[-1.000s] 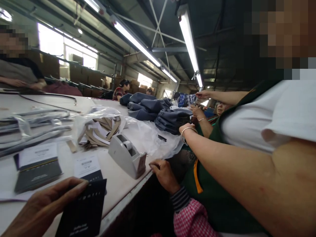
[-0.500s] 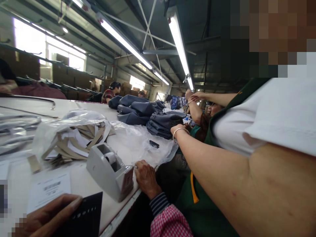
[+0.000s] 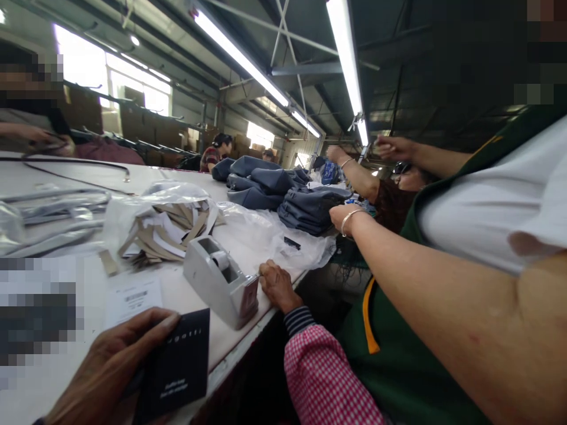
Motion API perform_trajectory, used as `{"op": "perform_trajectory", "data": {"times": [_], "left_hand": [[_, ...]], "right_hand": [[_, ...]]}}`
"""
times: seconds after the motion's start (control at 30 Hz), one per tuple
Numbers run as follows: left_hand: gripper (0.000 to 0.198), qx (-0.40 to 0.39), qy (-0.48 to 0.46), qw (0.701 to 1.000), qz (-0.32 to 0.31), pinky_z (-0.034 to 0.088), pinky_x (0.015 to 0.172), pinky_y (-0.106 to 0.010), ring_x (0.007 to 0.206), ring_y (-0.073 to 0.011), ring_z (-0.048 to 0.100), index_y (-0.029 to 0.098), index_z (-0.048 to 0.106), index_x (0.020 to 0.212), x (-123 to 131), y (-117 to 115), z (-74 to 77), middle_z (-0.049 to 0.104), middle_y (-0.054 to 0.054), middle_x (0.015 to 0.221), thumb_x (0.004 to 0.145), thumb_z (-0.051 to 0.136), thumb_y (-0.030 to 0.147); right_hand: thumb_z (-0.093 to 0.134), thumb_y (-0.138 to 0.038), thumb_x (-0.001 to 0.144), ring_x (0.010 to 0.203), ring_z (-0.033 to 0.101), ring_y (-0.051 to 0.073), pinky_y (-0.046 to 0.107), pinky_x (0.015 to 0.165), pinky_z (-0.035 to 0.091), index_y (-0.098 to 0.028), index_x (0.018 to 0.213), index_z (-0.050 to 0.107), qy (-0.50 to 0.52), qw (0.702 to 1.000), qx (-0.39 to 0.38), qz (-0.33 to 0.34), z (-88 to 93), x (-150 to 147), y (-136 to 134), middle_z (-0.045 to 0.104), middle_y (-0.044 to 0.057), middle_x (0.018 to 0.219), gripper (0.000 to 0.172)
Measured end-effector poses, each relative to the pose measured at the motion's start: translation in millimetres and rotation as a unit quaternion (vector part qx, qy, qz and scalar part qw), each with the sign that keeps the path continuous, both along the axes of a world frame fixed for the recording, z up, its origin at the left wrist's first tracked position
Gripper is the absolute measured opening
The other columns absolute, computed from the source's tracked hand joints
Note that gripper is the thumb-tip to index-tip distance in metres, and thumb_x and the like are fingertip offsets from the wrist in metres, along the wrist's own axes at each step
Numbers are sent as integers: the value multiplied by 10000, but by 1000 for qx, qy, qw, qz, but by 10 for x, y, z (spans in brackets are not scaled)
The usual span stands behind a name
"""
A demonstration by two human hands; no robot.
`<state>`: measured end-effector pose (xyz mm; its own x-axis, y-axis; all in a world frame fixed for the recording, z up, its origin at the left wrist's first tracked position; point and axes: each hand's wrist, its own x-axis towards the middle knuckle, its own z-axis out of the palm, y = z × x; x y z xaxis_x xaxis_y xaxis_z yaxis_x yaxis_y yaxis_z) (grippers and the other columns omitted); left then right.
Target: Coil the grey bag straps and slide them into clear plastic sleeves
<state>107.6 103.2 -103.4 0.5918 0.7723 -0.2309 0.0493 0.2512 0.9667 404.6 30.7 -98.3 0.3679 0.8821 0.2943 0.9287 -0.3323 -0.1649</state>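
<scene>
My left hand (image 3: 117, 354) pinches a black printed card (image 3: 179, 360) with white lettering, thumb on top, above the near edge of the table. My right hand (image 3: 279, 284), in a striped cuff and pink checked sleeve, has its fingers bent in at the cutter end of a grey tape dispenser (image 3: 217, 286). Whether a strip of tape is between those fingers is hidden. Behind my left hand a white label sheet (image 3: 133, 298) with a barcode lies flat on the table.
Beyond the dispenser lies a clear plastic bag (image 3: 121, 227) of beige and white strips (image 3: 170, 233). Folded dark blue-grey fabric bags (image 3: 310, 206) are piled farther back. A co-worker's arm (image 3: 411, 277) reaches across on the right. Another person (image 3: 31, 118) is at the far left.
The view has shifted, so the table and dispenser sit higher and further right. More of the black card shows in my left hand. The right-hand co-worker's far hand has moved rightward.
</scene>
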Motion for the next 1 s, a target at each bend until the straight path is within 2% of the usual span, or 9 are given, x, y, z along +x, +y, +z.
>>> {"op": "perform_trajectory", "data": {"times": [0.1,0.17,0.3,0.4,0.57,0.73,0.87,1.0], "left_hand": [[441,-8,-30,999,-29,539,566,-269,646,-219,664,264,675,1068,-14,58,-80,724,-8,754,780,787,577],[404,-7,-36,999,-21,530,563,-255,639,-203,653,266,679,1057,0,62,-83,717,1,739,794,788,554],[422,6,-33,999,-10,482,515,-214,595,-170,603,217,698,924,28,-3,46,675,2,685,760,794,594],[434,41,-34,999,1,440,511,-187,601,-144,573,186,688,849,43,-52,131,655,-2,694,772,770,605],[378,71,-70,995,24,374,516,-169,593,-109,514,176,667,821,75,-43,127,615,16,683,806,741,546],[383,82,-86,993,22,342,502,-175,579,-108,479,171,653,784,92,-49,138,586,21,653,800,734,545],[402,70,-87,994,11,374,524,-181,608,-118,516,171,670,821,86,-37,133,626,6,696,808,730,569],[416,54,-72,996,10,402,537,-184,622,-128,551,183,679,853,69,-1,92,658,-3,722,814,727,595]], "right_hand": [[496,-148,955,968,614,197,291,856,438,-216,942,615,19,1000,-7,4,57,60,64,658,55,1037,138],[510,-134,931,949,612,191,281,847,432,-213,904,607,33,999,-3,6,76,80,74,662,51,1011,128],[523,-113,882,908,598,178,264,822,417,-212,858,581,76,996,32,20,57,92,25,660,41,958,117],[502,-112,853,826,574,181,274,767,399,-212,787,555,126,989,70,30,39,107,-13,640,31,835,131],[526,-168,801,663,543,171,286,664,368,-205,688,563,229,964,119,58,65,135,-5,590,1,632,124],[614,-251,717,501,536,147,265,534,366,-187,739,626,357,919,158,59,98,115,-8,574,-35,519,69],[688,-305,663,468,533,123,230,454,328,-162,829,679,454,868,194,50,132,94,-13,631,-20,576,219],[709,-304,653,523,580,114,192,429,300,-152,861,723,530,814,235,46,190,88,-33,687,18,677,257]]}}
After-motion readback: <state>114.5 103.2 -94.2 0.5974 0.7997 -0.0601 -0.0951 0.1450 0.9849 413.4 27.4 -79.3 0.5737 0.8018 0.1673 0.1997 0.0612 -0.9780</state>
